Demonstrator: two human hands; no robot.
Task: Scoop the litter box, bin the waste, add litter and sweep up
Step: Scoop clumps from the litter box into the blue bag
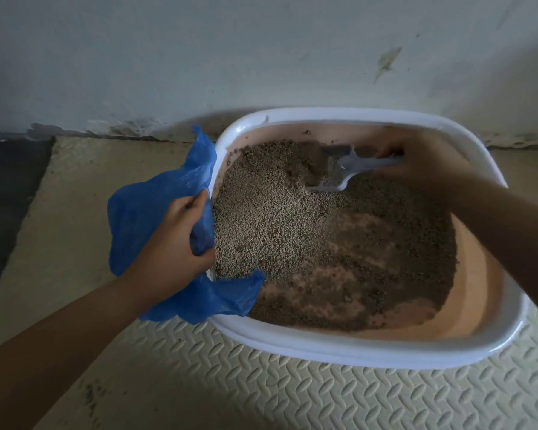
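Observation:
A litter box with a white rim and pink inside stands on the floor against the wall. Grey-brown litter lies heaped toward its left side; bare pink floor shows near the front. My right hand grips the handle of a white plastic scoop, whose blade is dug into the litter at the back of the box. My left hand holds a blue plastic bag against the box's left rim, the bag's edge hanging over into the box.
Cream foam mats with an embossed pattern cover the floor. A dark mat lies at the far left. The stained white wall rises directly behind the box. Dark specks dot the mat at the lower left.

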